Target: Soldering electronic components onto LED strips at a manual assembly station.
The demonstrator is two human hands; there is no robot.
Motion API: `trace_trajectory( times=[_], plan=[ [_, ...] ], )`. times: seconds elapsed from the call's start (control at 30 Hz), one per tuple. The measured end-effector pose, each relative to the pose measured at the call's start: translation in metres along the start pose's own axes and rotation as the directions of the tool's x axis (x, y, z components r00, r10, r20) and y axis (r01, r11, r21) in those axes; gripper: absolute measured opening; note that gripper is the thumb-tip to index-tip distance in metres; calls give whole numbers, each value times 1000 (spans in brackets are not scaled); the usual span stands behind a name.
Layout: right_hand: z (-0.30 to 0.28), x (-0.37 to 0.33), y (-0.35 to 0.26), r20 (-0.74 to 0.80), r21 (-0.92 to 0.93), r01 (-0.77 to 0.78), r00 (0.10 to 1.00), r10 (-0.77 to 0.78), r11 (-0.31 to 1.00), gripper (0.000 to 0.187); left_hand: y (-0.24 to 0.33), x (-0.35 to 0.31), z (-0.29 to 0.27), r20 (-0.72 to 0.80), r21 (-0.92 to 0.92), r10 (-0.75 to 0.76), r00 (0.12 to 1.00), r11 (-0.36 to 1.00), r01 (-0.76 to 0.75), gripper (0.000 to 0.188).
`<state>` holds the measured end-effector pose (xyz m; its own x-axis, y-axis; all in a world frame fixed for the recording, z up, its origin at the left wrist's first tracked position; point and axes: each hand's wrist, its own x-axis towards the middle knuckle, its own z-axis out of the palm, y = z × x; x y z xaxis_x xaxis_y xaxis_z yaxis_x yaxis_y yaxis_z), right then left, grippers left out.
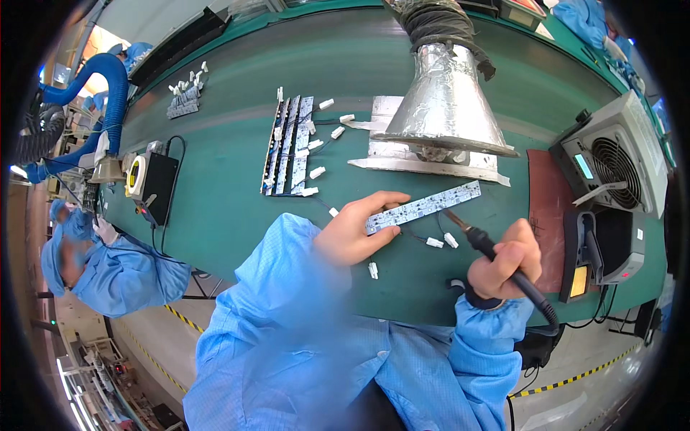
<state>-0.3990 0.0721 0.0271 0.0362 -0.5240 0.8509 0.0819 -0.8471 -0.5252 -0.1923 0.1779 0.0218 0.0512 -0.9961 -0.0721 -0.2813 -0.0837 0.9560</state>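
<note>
My left hand (357,231) grips one end of a long, narrow light-coloured circuit board (431,205), thumb and fingers on its opposite edges. The board slants up to the right over the green mat. My right hand (506,263) is closed around the dark handle of a soldering iron (483,240). The iron's tip points up and left, close to the board's lower edge; whether it touches, I cannot tell. Short dark wires with white connectors (434,243) hang below the board. Left of it, several similar boards (291,147) lie side by side with white connectors on wires.
A silver fume hood (449,100) stands over a pale metal plate (381,108) beyond my hands. At right are a fan unit (611,161), a soldering station (611,248) and a reddish-brown mat (544,215). A black box (157,187) stands left. A co-worker (108,266) sits at far left.
</note>
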Motion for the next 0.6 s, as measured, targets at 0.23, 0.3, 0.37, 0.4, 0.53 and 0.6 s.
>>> trace_trajectory(
  times=[0.23, 0.3, 0.37, 0.4, 0.53, 0.6],
  plan=[
    [11, -8, -9, 226, 62, 25, 973, -38, 998, 23, -6, -2, 7, -42, 174, 165, 985, 972, -156, 42],
    [13, -10, -7, 235, 71, 28, 971, -44, 997, 23, -3, -3, 7, -47, 182, 153, 987, 973, -142, 42],
    [14, -12, -7, 244, 80, 31, 969, -50, 996, 23, -2, -4, 8, -51, 190, 141, 989, 973, -129, 42],
    [15, -12, -7, 242, 81, 31, 969, -50, 996, 24, -3, -5, 8, -48, 196, 143, 989, 972, -131, 42],
    [19, -11, -7, 250, 50, 42, 967, -53, 998, 22, -4, -4, 8, -47, 206, 149, 988, 969, -137, 42],
    [19, -11, -7, 254, 54, 33, 966, -46, 998, 22, -3, -4, 7, -45, 211, 142, 989, 969, -129, 42]
  ],
)
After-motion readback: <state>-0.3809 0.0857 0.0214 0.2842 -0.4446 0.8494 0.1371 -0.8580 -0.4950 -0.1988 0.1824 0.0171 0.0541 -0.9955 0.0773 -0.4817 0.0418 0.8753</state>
